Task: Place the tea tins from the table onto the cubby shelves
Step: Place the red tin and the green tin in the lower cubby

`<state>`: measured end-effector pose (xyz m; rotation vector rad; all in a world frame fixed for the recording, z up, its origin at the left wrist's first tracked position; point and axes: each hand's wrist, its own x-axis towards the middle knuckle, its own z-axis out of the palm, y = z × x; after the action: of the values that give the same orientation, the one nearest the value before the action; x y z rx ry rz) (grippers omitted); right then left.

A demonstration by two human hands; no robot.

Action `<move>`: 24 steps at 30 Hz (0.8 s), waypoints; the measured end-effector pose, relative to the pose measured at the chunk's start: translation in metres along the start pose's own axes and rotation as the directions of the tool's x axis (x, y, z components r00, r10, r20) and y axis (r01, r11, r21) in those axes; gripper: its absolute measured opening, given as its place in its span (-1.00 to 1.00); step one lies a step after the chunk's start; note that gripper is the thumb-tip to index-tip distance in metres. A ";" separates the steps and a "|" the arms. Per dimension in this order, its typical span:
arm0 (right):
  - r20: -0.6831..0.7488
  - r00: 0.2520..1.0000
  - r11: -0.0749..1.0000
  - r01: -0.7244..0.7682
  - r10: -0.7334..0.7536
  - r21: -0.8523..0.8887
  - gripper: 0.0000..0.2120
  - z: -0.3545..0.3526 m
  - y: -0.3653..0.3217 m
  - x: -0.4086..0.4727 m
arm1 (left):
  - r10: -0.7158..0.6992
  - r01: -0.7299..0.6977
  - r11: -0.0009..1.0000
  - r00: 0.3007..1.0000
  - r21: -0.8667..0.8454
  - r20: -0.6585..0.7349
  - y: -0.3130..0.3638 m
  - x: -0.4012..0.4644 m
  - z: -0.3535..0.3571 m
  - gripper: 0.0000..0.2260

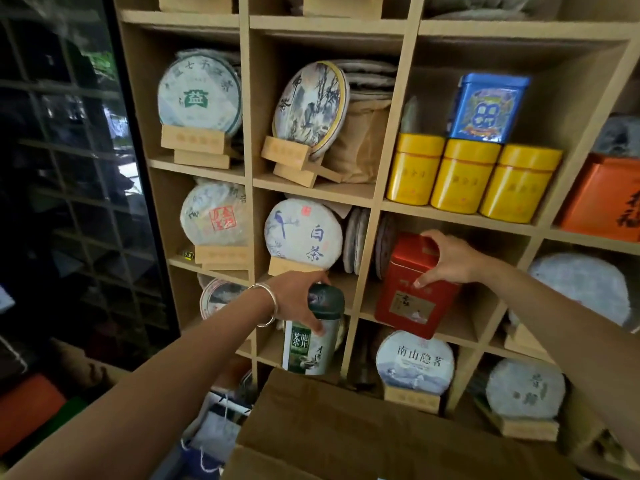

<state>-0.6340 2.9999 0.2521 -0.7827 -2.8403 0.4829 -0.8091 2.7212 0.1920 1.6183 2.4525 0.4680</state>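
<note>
Sliding the red tin into a cubby of the shelf unit, my right hand clamped over its top; best to keep it upright and push it back off the front edge, clear of the tea cakes at that cubby's left wall. Cubby above holds three yellow tins along its front edge, a blue tin stacked on them. My left hand grips the green canister by its lid, in front of the shelves, not yet shelved.
</note>
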 end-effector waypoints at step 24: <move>0.199 0.979 0.992 0.017 -0.042 0.124 0.05 -0.001 0.001 0.071 | -0.071 0.071 0.997 0.997 0.035 0.014 -0.031 0.005 0.013 -0.24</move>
<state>-0.6939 3.0376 0.2572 -0.7046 -2.9645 0.7643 -0.8344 2.7169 0.1691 1.5352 2.5107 0.4038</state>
